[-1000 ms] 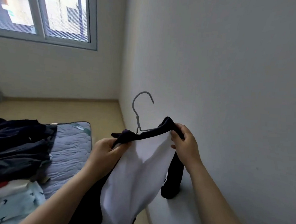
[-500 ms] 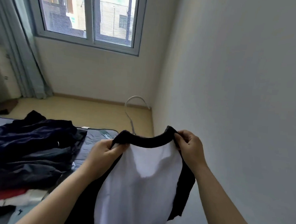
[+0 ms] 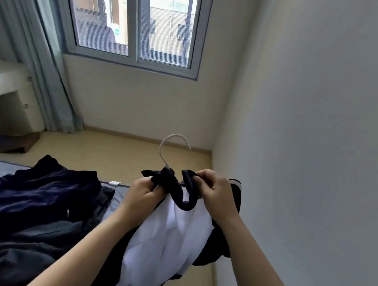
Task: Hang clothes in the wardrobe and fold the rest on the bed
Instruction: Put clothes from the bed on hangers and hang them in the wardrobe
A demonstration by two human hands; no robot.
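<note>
A white shirt (image 3: 166, 238) with a black collar and black sleeves hangs in front of me on a white hanger (image 3: 172, 142), whose hook sticks up above the collar. My left hand (image 3: 144, 192) grips the left side of the collar together with the hanger's neck. My right hand (image 3: 214, 190) pinches the right side of the collar, which sags in a loop between both hands. A pile of dark clothes (image 3: 38, 204) lies on the bed (image 3: 0, 167) at the left.
A plain wall (image 3: 305, 150) rises close on the right. Ahead are a window (image 3: 135, 22), a grey-green curtain (image 3: 44, 67) and bare wooden floor (image 3: 107, 153). A pale desk (image 3: 3, 83) stands at far left. No wardrobe is in view.
My hands have moved closer together, so the collar that was stretched flat now bunches and sags. The view has tilted up and to the left, showing more window.
</note>
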